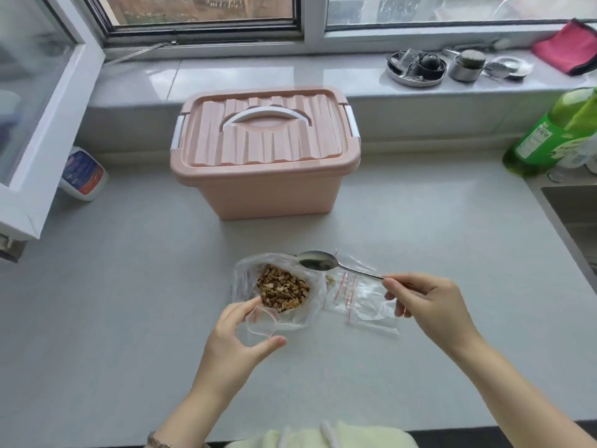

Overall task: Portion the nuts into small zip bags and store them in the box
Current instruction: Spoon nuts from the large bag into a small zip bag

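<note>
Box (pixel 265 156) at back of tabletop (pixel 129 302). Nearer me: nuts (pixel 282 287) in open bag (pixel 244 276), spare zip bags (pixel 365 299) just right, spoon (pixel 319 260) over both in right grip (pixel 426 302), small zip bag (pixel 258 331) in left grip (pixel 232 337).

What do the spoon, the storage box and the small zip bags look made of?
The spoon looks metal, likely stainless steel: its polished bowl mirrors the light. The storage box seems opaque pink plastic, semi-gloss, with a moulded ribbed lid. The small zip bags are thin clear plastic film, glossy, creased, with red seal lines.
</note>
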Available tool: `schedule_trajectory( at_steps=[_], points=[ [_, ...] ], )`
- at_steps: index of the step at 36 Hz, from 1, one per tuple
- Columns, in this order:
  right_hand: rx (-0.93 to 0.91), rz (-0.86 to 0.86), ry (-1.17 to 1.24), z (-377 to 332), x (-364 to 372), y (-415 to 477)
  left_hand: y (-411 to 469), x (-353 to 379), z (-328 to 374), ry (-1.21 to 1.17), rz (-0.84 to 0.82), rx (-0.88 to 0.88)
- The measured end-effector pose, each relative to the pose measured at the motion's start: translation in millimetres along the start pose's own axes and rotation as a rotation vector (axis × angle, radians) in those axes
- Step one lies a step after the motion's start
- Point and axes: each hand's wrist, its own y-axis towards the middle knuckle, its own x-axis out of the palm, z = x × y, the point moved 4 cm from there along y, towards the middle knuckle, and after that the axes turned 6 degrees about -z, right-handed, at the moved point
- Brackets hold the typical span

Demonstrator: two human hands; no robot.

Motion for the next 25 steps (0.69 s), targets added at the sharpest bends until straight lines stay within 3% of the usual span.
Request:
schedule_trajectory(
  at_steps=[5, 12, 19, 21, 25],
  points=[
    [0.001, -0.164, -0.03, -31.7, 28.1, 2.8, -2.3, -9.7, -5.9, 0.008, 0.027, -0.015],
    [-0.077, -0.102, -0.383, -28.2, 56.0, 12.0, -7.5, -14.2, -16.2, -0.012, 0.06, -0.054],
    [-0.186, -0.062, -0.48, -8.1, 91.9, 13.9, -10.9, -17.1, -24.0, -0.023, 0.093, -0.114],
    [-0.119, -0.061, -0.389, 2.8, 98.8, 14.0, -12.5, -17.8, -24.2, -0.025, 0.09, -0.118],
    [0.153, 0.006, 0.065, 27.6, 105.0, 15.9, -14.9, -18.9, -24.8, -0.045, 0.085, -0.133]
  ],
)
